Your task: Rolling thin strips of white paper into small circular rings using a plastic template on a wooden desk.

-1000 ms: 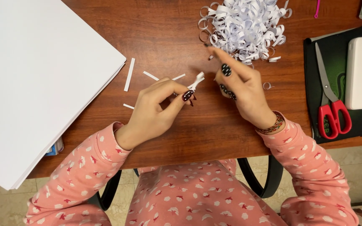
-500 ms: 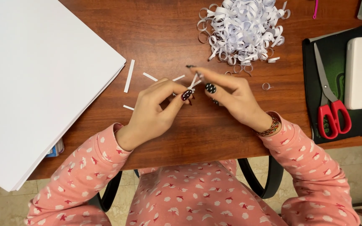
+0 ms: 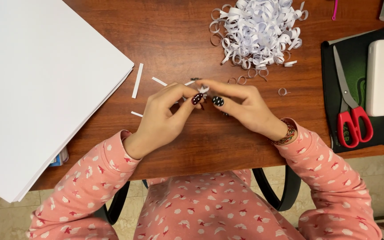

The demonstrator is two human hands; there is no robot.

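Pinching: strip (image 3: pixel 203 89), between left hand (image 3: pixel 165 113) and right hand (image 3: pixel 245 106) fingertips
Beyond: curl pile (image 3: pixel 258 29)
Right: scissors (image 3: pixel 350 106)

paper strip (image 3: pixel 203 89) mostly hidden btwn fingers (image 3: pixel 218 87), paper stack (image 3: pixel 36 84) cut off left

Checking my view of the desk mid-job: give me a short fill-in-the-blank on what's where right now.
1. Both hands pinch a small white paper strip between their ____.
2. The pile of curled paper loops lies on the ____ table.
3. The scissors have ____ handles.
4. The stack of white sheets lies beside the person's ____ hand.

Missing: fingertips; wooden; red; left
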